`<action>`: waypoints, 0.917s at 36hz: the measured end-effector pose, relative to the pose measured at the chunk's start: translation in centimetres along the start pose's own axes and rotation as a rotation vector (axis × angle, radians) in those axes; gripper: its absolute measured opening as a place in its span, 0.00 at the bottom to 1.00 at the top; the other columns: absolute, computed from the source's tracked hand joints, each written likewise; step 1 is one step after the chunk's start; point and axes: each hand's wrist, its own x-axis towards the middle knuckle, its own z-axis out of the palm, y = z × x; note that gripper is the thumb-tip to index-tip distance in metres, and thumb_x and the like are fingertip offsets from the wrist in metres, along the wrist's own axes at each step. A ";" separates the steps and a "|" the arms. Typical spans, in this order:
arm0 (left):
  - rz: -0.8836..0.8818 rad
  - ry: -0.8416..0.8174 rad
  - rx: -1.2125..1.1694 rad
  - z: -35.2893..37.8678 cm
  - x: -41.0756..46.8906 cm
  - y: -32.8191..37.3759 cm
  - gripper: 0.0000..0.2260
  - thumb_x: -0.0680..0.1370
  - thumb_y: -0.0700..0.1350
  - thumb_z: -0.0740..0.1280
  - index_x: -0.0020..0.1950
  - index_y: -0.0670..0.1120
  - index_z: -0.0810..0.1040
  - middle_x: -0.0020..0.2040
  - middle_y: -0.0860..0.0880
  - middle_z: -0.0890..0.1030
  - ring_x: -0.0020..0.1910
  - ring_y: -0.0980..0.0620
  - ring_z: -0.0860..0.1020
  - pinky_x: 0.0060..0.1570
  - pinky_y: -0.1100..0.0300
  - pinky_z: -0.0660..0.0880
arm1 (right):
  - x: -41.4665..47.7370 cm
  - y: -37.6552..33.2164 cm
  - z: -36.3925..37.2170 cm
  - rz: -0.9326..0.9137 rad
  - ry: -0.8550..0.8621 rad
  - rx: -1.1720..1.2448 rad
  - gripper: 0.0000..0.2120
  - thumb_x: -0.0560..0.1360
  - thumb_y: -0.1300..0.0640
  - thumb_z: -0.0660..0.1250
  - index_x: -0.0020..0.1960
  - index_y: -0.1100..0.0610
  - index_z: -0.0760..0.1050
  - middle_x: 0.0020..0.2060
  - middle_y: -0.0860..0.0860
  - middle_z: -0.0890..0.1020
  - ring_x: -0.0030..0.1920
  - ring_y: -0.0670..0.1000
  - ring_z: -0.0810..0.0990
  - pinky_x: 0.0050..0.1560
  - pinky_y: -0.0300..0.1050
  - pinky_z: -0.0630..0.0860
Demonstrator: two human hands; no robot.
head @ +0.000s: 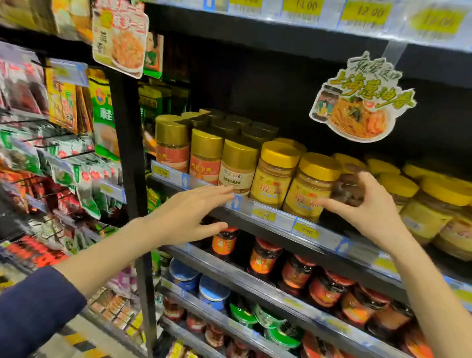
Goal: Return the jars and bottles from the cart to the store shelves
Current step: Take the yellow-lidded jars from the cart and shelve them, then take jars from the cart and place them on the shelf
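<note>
While the right hand (362,207) pinches a blurred dark jar (347,186) into a gap among yellow-lidded jars (312,181) at centre right, probably to fill the row, the left hand (190,217) hovers flat, spread and empty by the shelf edge (271,220), seemingly for balance. Red-capped sauce jars (264,257) sit below.

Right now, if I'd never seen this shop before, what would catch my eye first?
Probably the two bare hands reaching at the middle shelf: the right hand closes around a dark jar among the yellow-lidded jars, while the left hand hovers open at the shelf edge. Above them hangs a noodle-picture sign, and red-labelled jars line the shelf below.
</note>
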 end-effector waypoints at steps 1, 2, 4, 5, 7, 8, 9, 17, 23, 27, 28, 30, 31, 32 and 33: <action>0.002 -0.024 0.001 -0.5 -0.7 -0.2 0.28 0.78 0.58 0.60 0.75 0.52 0.58 0.75 0.56 0.59 0.74 0.58 0.58 0.69 0.66 0.53 | -1.2 -0.5 -0.2 -0.027 0.047 -0.055 0.32 0.63 0.48 0.76 0.62 0.58 0.71 0.54 0.48 0.78 0.53 0.47 0.75 0.50 0.32 0.67; 0.002 -0.048 0.002 -1.1 -1.4 -0.6 0.29 0.78 0.58 0.60 0.75 0.52 0.57 0.75 0.56 0.58 0.73 0.59 0.58 0.69 0.66 0.54 | -2.5 -1.2 -0.4 -0.055 0.081 -0.086 0.32 0.64 0.51 0.76 0.65 0.57 0.70 0.56 0.50 0.78 0.55 0.47 0.75 0.53 0.34 0.67; -0.006 -0.099 0.008 -2.1 -3.3 -1.4 0.28 0.77 0.59 0.59 0.75 0.54 0.56 0.75 0.59 0.57 0.71 0.64 0.59 0.68 0.67 0.58 | -5.1 -2.2 0.0 -0.064 0.079 -0.095 0.33 0.64 0.50 0.74 0.67 0.55 0.70 0.59 0.52 0.78 0.59 0.50 0.75 0.59 0.43 0.69; -0.012 -0.127 0.016 -2.6 -4.3 -1.9 0.28 0.77 0.60 0.58 0.76 0.54 0.56 0.75 0.60 0.57 0.71 0.65 0.59 0.67 0.68 0.59 | -6.3 -2.7 0.4 -0.053 0.055 -0.105 0.34 0.64 0.48 0.72 0.67 0.55 0.69 0.60 0.52 0.77 0.61 0.51 0.75 0.61 0.46 0.70; -0.034 -0.177 0.052 -3.7 -6.8 -3.1 0.29 0.77 0.61 0.57 0.76 0.55 0.55 0.76 0.59 0.55 0.73 0.61 0.58 0.69 0.66 0.57 | -8.3 -3.8 2.0 -0.011 0.005 -0.156 0.35 0.63 0.45 0.71 0.68 0.55 0.69 0.62 0.52 0.76 0.63 0.53 0.74 0.63 0.52 0.71; -0.044 -0.195 0.072 -4.2 -8.2 -3.8 0.29 0.77 0.61 0.57 0.76 0.54 0.55 0.76 0.58 0.55 0.74 0.60 0.57 0.69 0.65 0.56 | -9.1 -4.3 3.0 0.000 -0.020 -0.169 0.34 0.64 0.47 0.72 0.67 0.56 0.69 0.62 0.53 0.76 0.63 0.54 0.74 0.63 0.53 0.71; -0.053 -0.211 0.089 -4.8 -9.7 -4.6 0.29 0.77 0.61 0.57 0.76 0.54 0.55 0.76 0.57 0.55 0.74 0.59 0.57 0.69 0.66 0.55 | -9.9 -5.1 4.1 0.008 -0.049 -0.185 0.33 0.65 0.49 0.73 0.67 0.57 0.70 0.63 0.54 0.76 0.64 0.56 0.74 0.63 0.54 0.71; -0.227 -0.292 0.153 -9.9 -23.5 -12.1 0.42 0.67 0.73 0.43 0.76 0.52 0.57 0.75 0.54 0.61 0.73 0.56 0.62 0.68 0.63 0.61 | -12.3 -12.5 14.3 -0.121 -0.307 -0.235 0.35 0.68 0.49 0.72 0.71 0.56 0.64 0.68 0.55 0.71 0.68 0.55 0.70 0.67 0.53 0.68; -0.440 -0.297 0.179 -13.1 -34.0 -16.2 0.41 0.67 0.71 0.45 0.74 0.51 0.60 0.74 0.53 0.64 0.71 0.56 0.65 0.67 0.62 0.63 | -12.5 -19.7 22.9 -0.299 -0.489 -0.274 0.34 0.73 0.49 0.69 0.74 0.54 0.58 0.72 0.51 0.64 0.72 0.50 0.63 0.69 0.43 0.61; -0.615 -0.334 0.217 -14.7 -40.9 -18.0 0.34 0.72 0.65 0.53 0.74 0.50 0.60 0.74 0.52 0.64 0.72 0.55 0.65 0.67 0.63 0.63 | -12.1 -25.1 28.0 -0.454 -0.603 -0.330 0.35 0.74 0.48 0.66 0.75 0.53 0.54 0.73 0.49 0.62 0.73 0.48 0.61 0.70 0.40 0.58; -0.664 -0.342 0.218 -15.1 -42.5 -18.4 0.33 0.73 0.65 0.56 0.74 0.51 0.60 0.74 0.52 0.64 0.72 0.55 0.65 0.67 0.62 0.64 | -12.0 -26.6 29.1 -0.478 -0.632 -0.322 0.34 0.75 0.48 0.66 0.75 0.52 0.53 0.74 0.49 0.61 0.73 0.48 0.60 0.70 0.40 0.58; -0.749 -0.336 0.198 -15.7 -45.4 -19.1 0.34 0.73 0.69 0.55 0.74 0.52 0.60 0.74 0.53 0.64 0.71 0.55 0.65 0.67 0.60 0.64 | -11.9 -29.4 31.3 -0.531 -0.693 -0.293 0.34 0.76 0.49 0.65 0.76 0.52 0.52 0.74 0.48 0.60 0.73 0.48 0.59 0.69 0.41 0.59; -0.778 -0.334 0.197 -16.0 -46.6 -19.4 0.37 0.72 0.71 0.53 0.74 0.51 0.60 0.74 0.53 0.64 0.71 0.54 0.65 0.67 0.60 0.64 | -11.8 -30.7 32.4 -0.560 -0.721 -0.284 0.34 0.76 0.49 0.64 0.76 0.52 0.51 0.74 0.48 0.59 0.73 0.48 0.59 0.70 0.41 0.60; -0.817 -0.347 0.200 -16.3 -47.7 -19.6 0.36 0.72 0.70 0.53 0.75 0.51 0.59 0.74 0.53 0.63 0.71 0.55 0.65 0.67 0.61 0.64 | -11.6 -31.9 33.4 -0.589 -0.748 -0.275 0.34 0.76 0.49 0.64 0.76 0.51 0.50 0.74 0.48 0.58 0.74 0.48 0.58 0.70 0.42 0.60; -0.846 -0.357 0.208 -16.5 -48.7 -19.9 0.33 0.74 0.66 0.56 0.75 0.51 0.58 0.75 0.53 0.63 0.71 0.55 0.65 0.67 0.61 0.64 | -11.5 -33.1 34.5 -0.613 -0.773 -0.266 0.34 0.76 0.49 0.64 0.76 0.51 0.50 0.75 0.47 0.58 0.74 0.48 0.57 0.71 0.43 0.60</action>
